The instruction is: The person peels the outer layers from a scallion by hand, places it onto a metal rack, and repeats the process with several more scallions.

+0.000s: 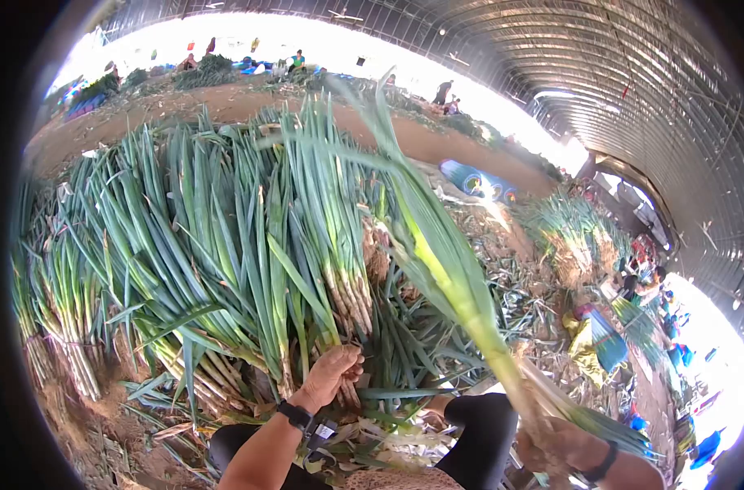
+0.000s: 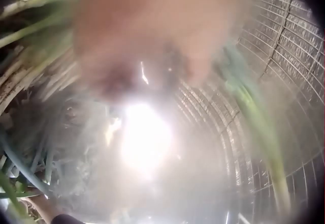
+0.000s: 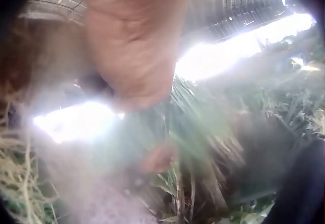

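Note:
My right hand, low at the right and blurred, grips a large green onion near its root end. The stalk slants up and left, its leaves fanning out over the pile. Pale stringy roots hang at the left of the right wrist view. My left hand, with a dark watch on its wrist, has its fingers curled in front of the bunched green onions; nothing shows in its grasp. In the left wrist view it is a blurred shape, with the held onion's stalk to its right.
A long row of green onions leans across the left. Tied bunches stand at the far left. Stripped leaves and husks litter the ground around my knees. Blue rolls lie beyond, and people sit farther off under the arched roof.

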### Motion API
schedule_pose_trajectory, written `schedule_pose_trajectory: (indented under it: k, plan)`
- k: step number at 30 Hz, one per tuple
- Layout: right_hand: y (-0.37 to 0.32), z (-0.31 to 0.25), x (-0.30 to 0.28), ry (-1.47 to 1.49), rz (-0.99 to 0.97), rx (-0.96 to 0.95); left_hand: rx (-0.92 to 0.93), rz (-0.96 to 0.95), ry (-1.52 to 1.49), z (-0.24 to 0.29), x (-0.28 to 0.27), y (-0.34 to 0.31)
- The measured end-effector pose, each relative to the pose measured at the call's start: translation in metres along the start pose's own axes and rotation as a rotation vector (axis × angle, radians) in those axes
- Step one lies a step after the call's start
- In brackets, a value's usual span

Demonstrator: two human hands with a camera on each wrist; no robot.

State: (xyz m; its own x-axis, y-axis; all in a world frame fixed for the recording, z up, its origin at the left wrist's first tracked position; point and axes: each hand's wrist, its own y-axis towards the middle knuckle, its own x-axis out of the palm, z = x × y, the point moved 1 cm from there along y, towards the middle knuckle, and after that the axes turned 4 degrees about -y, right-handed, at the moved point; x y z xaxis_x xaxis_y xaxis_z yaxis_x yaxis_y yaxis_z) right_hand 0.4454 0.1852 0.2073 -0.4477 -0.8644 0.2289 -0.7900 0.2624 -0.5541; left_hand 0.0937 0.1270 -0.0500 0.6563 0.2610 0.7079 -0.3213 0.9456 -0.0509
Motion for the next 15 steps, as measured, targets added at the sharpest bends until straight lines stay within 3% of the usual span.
schedule_pose_trajectory:
  k: [2,3,4,5,6,9,11,13,15]
  plan:
    - [0.054,0.016,-0.011,0.111,-0.260,-0.018,0.140,-0.120,-0.114,0.011,0.003,-0.002]
    - [0.089,0.024,-0.015,0.060,-0.398,-0.038,0.213,-0.169,-0.168,0.022,0.006,-0.006]
    - [0.122,0.027,-0.009,-0.143,-0.411,-0.033,0.227,-0.182,-0.241,0.033,0.008,-0.010]
    - [0.158,0.037,-0.006,-0.132,-0.492,-0.011,0.246,-0.190,-0.313,0.049,0.012,-0.014]
    - [0.191,0.051,-0.003,-0.191,-0.441,0.057,0.313,-0.181,-0.389,0.059,0.011,-0.011]
    - [0.294,0.103,0.001,-0.495,-0.423,0.132,0.313,0.228,-0.464,0.087,-0.017,-0.024]
    - [0.315,0.077,0.042,-0.779,-0.263,0.013,0.335,0.244,-0.473,0.089,-0.059,-0.020]
    - [0.359,0.084,0.037,-0.484,-0.258,-0.170,0.397,0.302,-0.486,0.097,-0.055,-0.026]
    - [0.375,0.046,0.064,-0.614,-0.186,-0.423,0.384,0.274,-0.473,0.098,-0.048,-0.032]
